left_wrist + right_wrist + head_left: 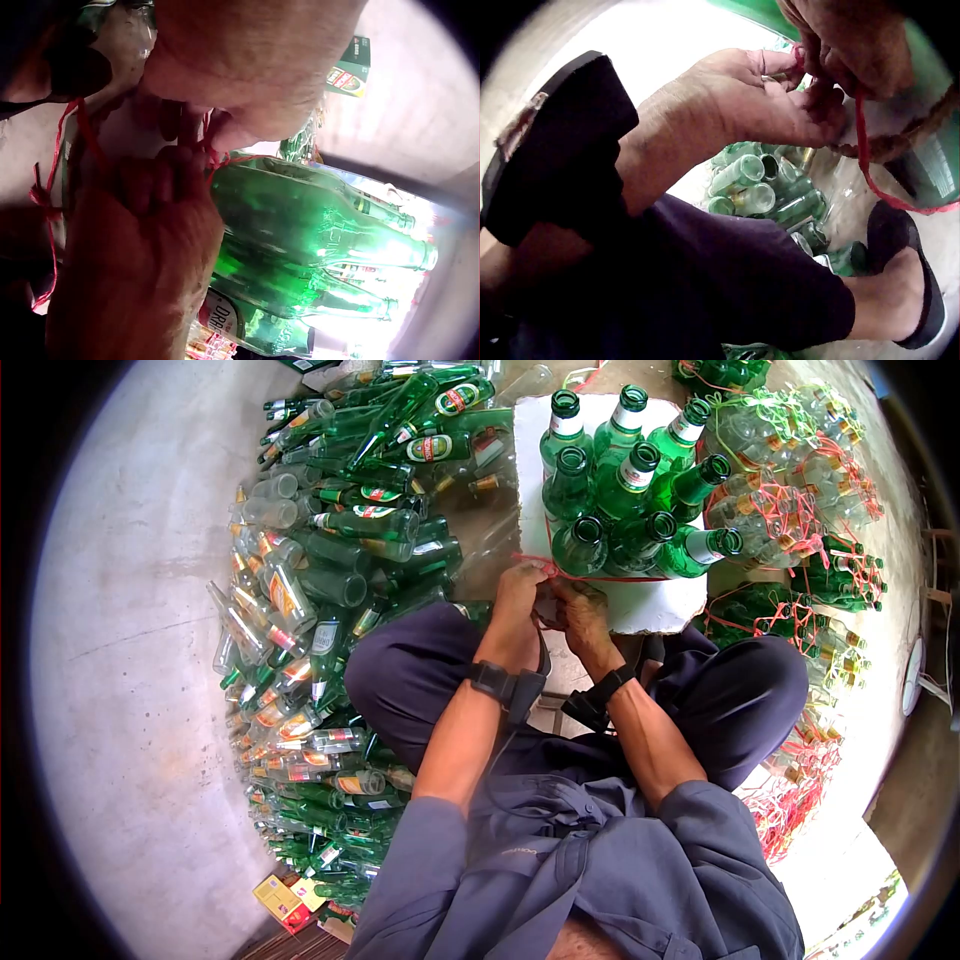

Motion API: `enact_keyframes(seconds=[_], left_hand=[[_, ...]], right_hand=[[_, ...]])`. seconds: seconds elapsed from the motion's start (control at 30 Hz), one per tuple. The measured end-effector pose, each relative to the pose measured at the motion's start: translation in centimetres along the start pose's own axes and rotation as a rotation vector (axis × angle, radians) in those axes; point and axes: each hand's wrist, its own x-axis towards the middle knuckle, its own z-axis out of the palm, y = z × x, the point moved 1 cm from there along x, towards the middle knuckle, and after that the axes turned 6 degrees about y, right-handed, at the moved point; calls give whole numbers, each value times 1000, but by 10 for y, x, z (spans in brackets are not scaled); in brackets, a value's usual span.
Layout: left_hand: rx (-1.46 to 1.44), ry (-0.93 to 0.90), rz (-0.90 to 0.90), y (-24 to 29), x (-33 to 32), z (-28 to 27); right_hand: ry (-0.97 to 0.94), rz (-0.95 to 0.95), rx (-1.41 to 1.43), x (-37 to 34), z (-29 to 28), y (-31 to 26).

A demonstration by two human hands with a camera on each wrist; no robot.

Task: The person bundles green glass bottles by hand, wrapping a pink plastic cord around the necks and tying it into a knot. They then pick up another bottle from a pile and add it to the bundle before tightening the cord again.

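In front of the seated person, a cluster of several green glass bottles (620, 485) stands upright and close together on a white board (690, 600). Red string (570, 575) runs round the base of the cluster. At its near side, the left hand (517, 595) pinches the string with curled fingers. Close beside it, the right hand (585, 618) holds the string too, fingertips almost meeting the left's. In the right wrist view, a loose length of red string (862, 142) hangs from the fingers. The left wrist view shows the string drawn against the bottles' lower ends.
A large heap of loose green and clear bottles (340, 550) lies to the left. On the right stand bottle bundles (770, 520) tied with red and green string. Red string (780, 810) lies piled beside the right knee. Small boxes (285, 900) sit at lower left.
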Motion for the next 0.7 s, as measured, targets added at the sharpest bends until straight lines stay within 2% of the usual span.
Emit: enact_keyframes(seconds=[0.23,0.3,0.33,0.4,0.53,0.6,0.63,0.7], left_hand=[[-4,31,20,0,-4,4],[118,-19,166,-9,10,-3],[118,-19,166,-11,9,-3],[131,59,302,-11,0,2],[112,105,414,-11,-3,7],[342,163,632,-11,2,5],[342,163,633,-10,1,5],[690,180,925,-7,-3,4]], right_hand=[[-50,1,-30,2,-5,-2],[-50,21,-38,4,-7,1],[-45,17,-31,3,-7,0],[-41,13,-24,3,-7,0],[-49,4,-18,4,-9,-1],[-51,10,-28,5,-9,0],[-39,23,-2,6,-9,2],[-28,36,24,3,-7,0]])
